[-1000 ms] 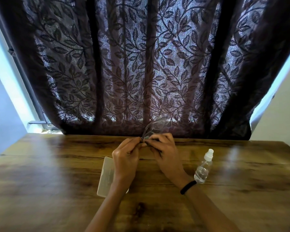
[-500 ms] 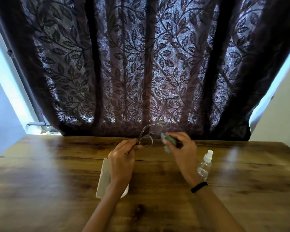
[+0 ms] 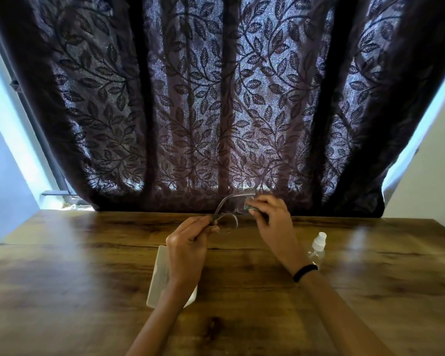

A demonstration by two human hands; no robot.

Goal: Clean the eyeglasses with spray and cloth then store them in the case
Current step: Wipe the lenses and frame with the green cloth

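1. Above the far half of the table, the eyeglasses are held up by the left hand, which is closed on the frame at the near lens and hinge.
2. A small greenish cloth is pinched in the right hand and pressed against the far lens.
3. Wiping appears to be the step in hand; it is best done with light, circular strokes, each lens face being covered in turn while the frame is steadied close to the lens being rubbed, so the bridge is not twisted.
4. Beside the right wrist, the spray bottle is left standing.
5. Beneath the left forearm, the white case is partly hidden; whether it lies open cannot be told.
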